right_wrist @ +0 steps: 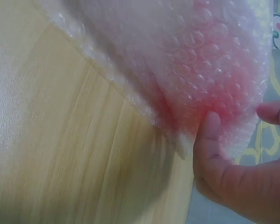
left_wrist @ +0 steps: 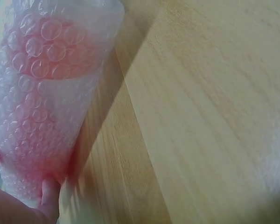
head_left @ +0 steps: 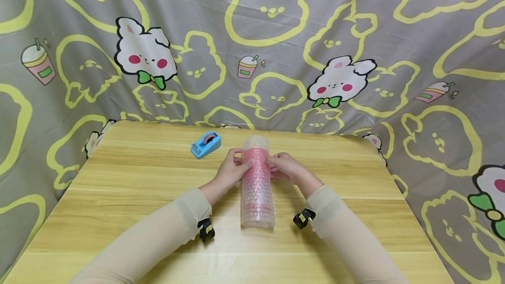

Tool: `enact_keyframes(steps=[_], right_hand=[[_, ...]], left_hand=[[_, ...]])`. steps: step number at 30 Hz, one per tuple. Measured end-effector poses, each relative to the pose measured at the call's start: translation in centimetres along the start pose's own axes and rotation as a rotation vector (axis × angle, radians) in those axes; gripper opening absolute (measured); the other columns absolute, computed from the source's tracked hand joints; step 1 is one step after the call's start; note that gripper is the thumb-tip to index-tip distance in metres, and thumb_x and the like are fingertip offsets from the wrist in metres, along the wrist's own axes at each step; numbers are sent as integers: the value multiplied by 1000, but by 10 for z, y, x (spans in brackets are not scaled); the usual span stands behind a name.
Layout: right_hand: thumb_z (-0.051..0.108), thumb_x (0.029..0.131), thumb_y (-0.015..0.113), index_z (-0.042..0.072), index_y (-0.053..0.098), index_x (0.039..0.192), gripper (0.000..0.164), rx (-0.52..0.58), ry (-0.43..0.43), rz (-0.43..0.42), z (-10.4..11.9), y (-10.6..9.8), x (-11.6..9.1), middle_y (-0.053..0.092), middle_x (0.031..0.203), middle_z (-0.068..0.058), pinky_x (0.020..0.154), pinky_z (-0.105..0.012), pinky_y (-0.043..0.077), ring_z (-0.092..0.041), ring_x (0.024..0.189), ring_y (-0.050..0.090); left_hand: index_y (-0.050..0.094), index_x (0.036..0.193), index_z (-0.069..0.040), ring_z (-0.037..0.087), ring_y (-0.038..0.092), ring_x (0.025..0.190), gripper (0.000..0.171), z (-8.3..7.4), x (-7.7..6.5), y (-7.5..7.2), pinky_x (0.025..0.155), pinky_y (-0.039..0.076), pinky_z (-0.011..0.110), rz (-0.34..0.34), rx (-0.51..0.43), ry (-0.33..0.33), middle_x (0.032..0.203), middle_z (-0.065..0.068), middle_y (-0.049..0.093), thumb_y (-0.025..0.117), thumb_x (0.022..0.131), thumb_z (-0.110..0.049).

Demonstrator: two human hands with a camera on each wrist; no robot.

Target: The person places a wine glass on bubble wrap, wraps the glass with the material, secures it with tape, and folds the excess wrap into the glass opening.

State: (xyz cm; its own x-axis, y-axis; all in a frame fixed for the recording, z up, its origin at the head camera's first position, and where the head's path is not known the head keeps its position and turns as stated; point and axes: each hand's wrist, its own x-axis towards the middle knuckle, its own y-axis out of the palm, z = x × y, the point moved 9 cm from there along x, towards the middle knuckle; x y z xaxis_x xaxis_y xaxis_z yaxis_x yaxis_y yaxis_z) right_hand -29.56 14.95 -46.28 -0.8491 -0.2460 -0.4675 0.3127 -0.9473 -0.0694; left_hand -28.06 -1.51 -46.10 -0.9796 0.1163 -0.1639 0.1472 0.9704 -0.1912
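Observation:
A sheet of bubble wrap [head_left: 258,196] is rolled into a tube around something pink, lying lengthwise on the table before me. The pink shows through the clear bubbles, but its shape is hidden inside. My left hand [head_left: 229,169] grips the tube's far part from the left, thumb over the top. From the right, my right hand [head_left: 287,168] holds the same part, thumb against the wrap. In the right wrist view, a loose edge of the bubble wrap [right_wrist: 196,42] stands off the roll beside the right hand [right_wrist: 242,179]. The left wrist view has the left thumb [left_wrist: 49,198] pressed to it.
A blue tape dispenser [head_left: 206,148] with a roll of tape stands at the back, left of the tube. The wooden table [head_left: 150,179] ends at a grey patterned curtain [head_left: 213,8] behind and on both sides. Small black cameras sit at both wrists.

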Motion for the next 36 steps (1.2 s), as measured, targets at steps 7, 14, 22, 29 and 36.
enact_keyframes(steps=[7,14,22,29,36], right_hand=[[4,90,52,1,56,89,4,46,-30,25,3,4,-2,59,73,-3,71,-26,58,-11,68,62],[4,90,52,1,55,92,5,47,-23,4,1,5,-1,57,73,-3,66,-24,58,-11,66,60],[4,91,51,2,54,89,4,28,-28,9,2,5,0,56,74,-2,68,-25,58,-11,66,59],[4,91,50,3,52,87,5,2,-33,1,3,4,-3,54,73,-2,67,-26,58,-12,66,57],[14,97,52,4,50,88,13,-1,-35,-3,3,3,-4,54,73,-2,67,-27,58,-11,64,59]], left_hand=[[44,134,4,35,58,113,52,1,0,-2,87,57,40,-27,-11,-8,128,23,53,68,97,-24],[45,132,3,35,56,117,48,-2,-4,-2,89,56,39,-13,-3,4,131,22,52,67,98,-23],[51,128,-3,33,54,123,35,3,-2,-5,102,48,46,-53,21,-52,134,18,54,51,105,-30],[51,131,-4,34,51,124,30,2,-2,-3,102,47,46,-61,11,-69,135,17,52,51,102,-15],[51,132,-3,34,52,123,32,1,-1,-3,100,48,45,-68,-2,-37,135,17,52,53,103,-16]])
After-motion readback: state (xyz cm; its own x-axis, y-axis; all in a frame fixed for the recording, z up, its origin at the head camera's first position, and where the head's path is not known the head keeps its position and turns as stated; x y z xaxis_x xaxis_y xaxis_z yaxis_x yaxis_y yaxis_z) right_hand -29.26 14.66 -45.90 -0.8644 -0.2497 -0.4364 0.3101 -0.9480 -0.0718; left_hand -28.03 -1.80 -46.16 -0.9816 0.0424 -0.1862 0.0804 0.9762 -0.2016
